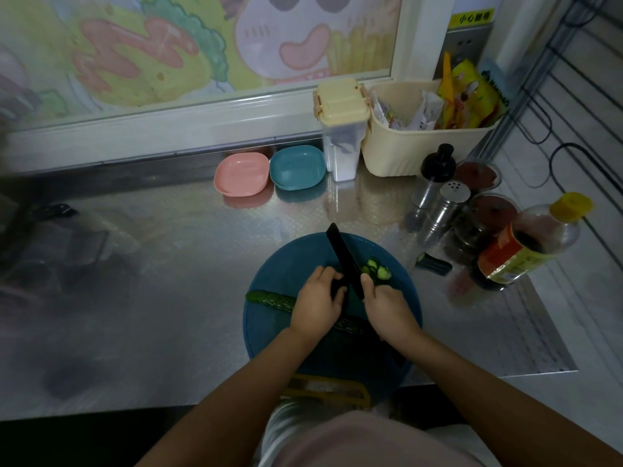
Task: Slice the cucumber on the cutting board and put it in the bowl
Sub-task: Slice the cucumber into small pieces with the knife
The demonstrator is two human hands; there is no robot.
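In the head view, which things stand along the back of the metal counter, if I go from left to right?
pink bowl → blue bowl → clear container with a yellow lid → cream basket holding packets

Legible text: one sign only.
Yellow warning label [472, 17] at 1 o'clock, above the grey socket plate [465, 48], reads "小心触电". Print on the bottle label [505, 254] and snack packets [472, 92] is too blurred to read.
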